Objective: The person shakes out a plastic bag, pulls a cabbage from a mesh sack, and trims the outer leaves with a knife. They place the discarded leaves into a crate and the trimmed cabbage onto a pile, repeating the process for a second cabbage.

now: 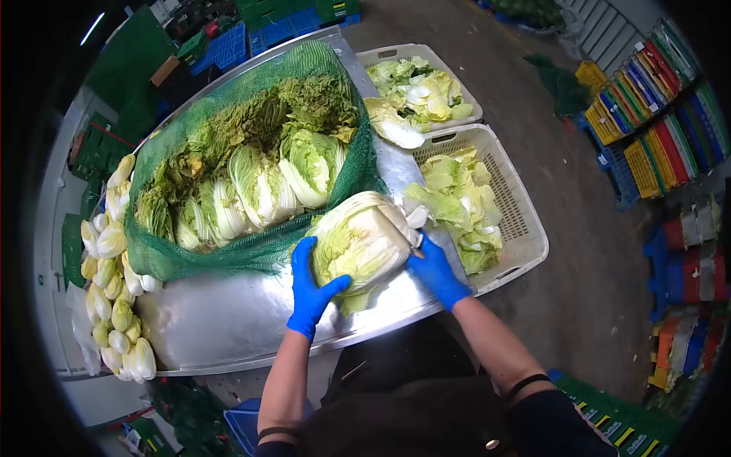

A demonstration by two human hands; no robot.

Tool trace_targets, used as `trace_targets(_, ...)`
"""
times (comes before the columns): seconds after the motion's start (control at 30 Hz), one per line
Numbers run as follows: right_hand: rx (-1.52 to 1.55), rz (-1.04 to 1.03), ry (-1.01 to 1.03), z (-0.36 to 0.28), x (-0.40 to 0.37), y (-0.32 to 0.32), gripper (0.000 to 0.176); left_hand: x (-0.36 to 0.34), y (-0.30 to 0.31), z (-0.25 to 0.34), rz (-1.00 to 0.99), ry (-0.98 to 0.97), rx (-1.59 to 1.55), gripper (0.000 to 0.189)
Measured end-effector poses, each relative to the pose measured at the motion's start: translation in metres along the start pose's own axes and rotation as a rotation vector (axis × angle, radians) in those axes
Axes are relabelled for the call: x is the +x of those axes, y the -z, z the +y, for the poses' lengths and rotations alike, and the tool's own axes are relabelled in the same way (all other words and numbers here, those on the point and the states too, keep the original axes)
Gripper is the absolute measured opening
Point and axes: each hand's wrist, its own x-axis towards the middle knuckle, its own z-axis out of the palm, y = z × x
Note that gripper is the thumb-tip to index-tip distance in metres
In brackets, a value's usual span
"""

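My left hand (311, 291), in a blue glove, grips the leafy end of a napa cabbage (364, 242), thumb pressed along its near side. At the white stem end, my gloved right hand (435, 268) is closed. A small brownish piece shows by its fingers, too little to name. Trimmed pale leaf bits (416, 216) stick out from the stem end. Just beyond lies a green mesh sack (263, 263), spread open, with several napa cabbages (263, 190) inside, some with browned outer leaves.
Everything rests on a metal table (221, 320). Two pale plastic crates (525, 228) with loose leaves stand along its right edge. A loose leaf (392, 126) lies near them. Small trimmed heads (114, 305) are heaped at the left edge. Stacked coloured crates (662, 114) stand farther right.
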Motion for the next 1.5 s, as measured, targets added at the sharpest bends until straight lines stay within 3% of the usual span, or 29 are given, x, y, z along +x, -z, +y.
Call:
trace_targets(0.03, -0.171, 0.064, 0.232, -0.019, -0.003, 0.01, 0.063, -0.003, 0.002, 0.017, 0.008, 0.031, 0.004, 0.088)
trace_targets(0.07, -0.175, 0.066, 0.233, -0.04, -0.007, 0.023, 0.063, -0.003, 0.002, 0.034, 0.016, 0.059, 0.005, 0.086)
trace_targets(0.13, -0.66, 0.019, 0.212, -0.087, -0.015, 0.04, 0.068, -0.002, -0.009, 0.061, 0.181, 0.05, 0.054, 0.085)
trace_targets(0.2, -0.694, -0.031, 0.217, -0.108, -0.019, 0.04, 0.069, 0.008, -0.021, 0.095, 0.205, 0.037, -0.098, 0.088)
trace_targets(0.27, -0.804, -0.135, 0.168, -0.116, -0.021, 0.034, 0.068, 0.019, -0.045, 0.082, 0.192, -0.021, -0.019, 0.09)
trace_targets(0.43, -0.822, -0.204, 0.182, -0.141, -0.023, 0.026, 0.067, 0.018, -0.047, 0.051, 0.231, -0.02, -0.001, 0.095)
trace_targets(0.6, -0.803, -0.235, 0.177, -0.108, 0.015, 0.038, 0.064, 0.015, -0.031, 0.059, 0.143, 0.204, -0.213, 0.093)
trace_targets(0.67, -0.386, -0.064, 0.3, -0.067, 0.04, 0.056, 0.06, 0.008, -0.026, 0.049, 0.126, 0.221, -0.274, 0.091)
trace_targets(0.73, -0.355, -0.047, -0.31, -0.104, 0.045, 0.069, 0.051, -0.001, -0.02, 0.04, 0.011, 0.365, -0.508, 0.088)
trace_targets(0.77, -0.53, 0.005, -0.204, -0.064, 0.058, 0.083, 0.038, -0.002, -0.019, 0.042, -0.008, 0.336, -0.499, 0.085)
trace_targets(0.8, -0.535, 0.003, -0.201, -0.073, 0.052, 0.08, 0.038, 0.0, -0.02, 0.043, -0.003, 0.335, -0.503, 0.085)
trace_targets(0.87, -1.016, 0.059, -0.167, -0.107, 0.022, 0.069, 0.03, 0.003, -0.022, 0.043, 0.042, 0.322, -0.579, 0.081)
trace_targets(0.9, -1.022, 0.056, -0.164, -0.118, 0.007, 0.062, 0.03, 0.004, -0.025, 0.04, 0.066, 0.313, -0.593, 0.075)
trace_targets(1.0, -0.84, 0.082, -0.068, -0.143, -0.023, 0.051, 0.029, 0.007, -0.025, 0.039, 0.109, 0.313, -0.57, 0.069)
trace_targets(1.07, -0.418, 0.092, -0.199, -0.155, -0.03, 0.053, 0.026, 0.006, -0.023, 0.038, 0.102, 0.344, -0.576, 0.067)
trace_targets(1.1, -0.389, -0.006, -0.423, -0.162, -0.024, 0.064, 0.024, 0.008, -0.023, 0.038, 0.091, 0.359, -0.588, 0.065)
trace_targets(1.13, -0.39, -0.002, -0.422, -0.162, -0.023, 0.058, 0.024, 0.012, -0.025, 0.039, 0.088, 0.357, -0.59, 0.065)
trace_targets(1.2, -0.085, -0.085, -0.17, -0.157, -0.029, 0.029, 0.038, 0.015, -0.03, 0.042, 0.047, 0.348, -0.559, 0.062)
trace_targets(1.27, -0.147, -0.114, 0.086, -0.157, -0.024, -0.013, 0.059, 0.018, -0.038, 0.046, 0.015, 0.353, -0.572, 0.061)
trace_targets(1.37, 0.07, -0.161, 0.044, -0.105, -0.004, -0.035, 0.071, 0.026, -0.03, 0.031, 0.068, 0.338, -0.569, 0.052)
trace_targets(1.4, 0.07, -0.163, 0.047, -0.111, -0.001, -0.038, 0.071, 0.027, -0.025, 0.019, 0.1, 0.359, -0.543, 0.05)
trace_targets(1.47, -0.211, -0.139, 0.01, -0.124, 0.0, -0.044, 0.076, 0.033, -0.012, 0.015, 0.192, 0.362, -0.482, 0.047)
trace_targets(1.5, -0.113, -0.144, 0.047, -0.113, 0.003, -0.048, 0.084, 0.042, -0.006, 0.012, 0.242, 0.374, -0.472, 0.051)
